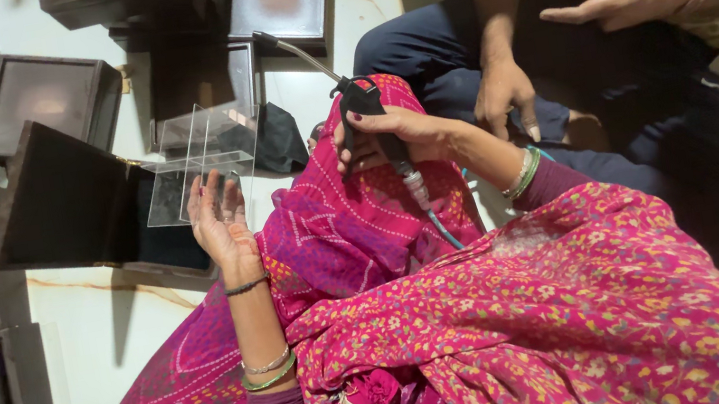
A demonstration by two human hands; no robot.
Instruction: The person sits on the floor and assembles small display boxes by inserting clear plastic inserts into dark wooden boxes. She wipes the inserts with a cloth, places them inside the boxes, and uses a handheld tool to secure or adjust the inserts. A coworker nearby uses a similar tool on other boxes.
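Our right hand (387,135) grips the black air-blow gun (364,110) above our lap, nozzle aimed at the clear glass panes (199,160) that our open-fingered left hand (223,219) steadies beside the dark wooden box (65,196)

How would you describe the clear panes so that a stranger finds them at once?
Start at the pale floor with its dark wooden boxes. One open box lies by the left hand. The clear panes stand in it, the only see-through thing among dark ones.
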